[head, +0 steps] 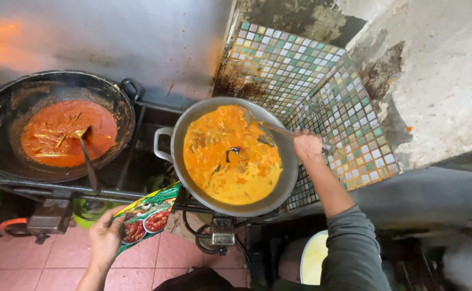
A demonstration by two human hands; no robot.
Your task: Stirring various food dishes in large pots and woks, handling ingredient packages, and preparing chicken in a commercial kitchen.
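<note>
A flat green sachet (147,215) printed with red food pictures is pinched at its lower edge by the fingers of the left hand (105,237), low between the two pans, its long axis slanting up to the right. A metal ladle (279,129) is gripped by the right hand (307,146), its handle lying roughly level, its bowl dipped in the orange curry of the steel wok (230,156). A black wok (53,126) of red sauce stands to the left.

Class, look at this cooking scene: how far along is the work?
Done: orange curry fills the metal wok; red sauce sits in the black wok. In hand: right hand holds a ladle, left hand a seasoning packet. Whether the packet's contents are added can't be told.
</note>
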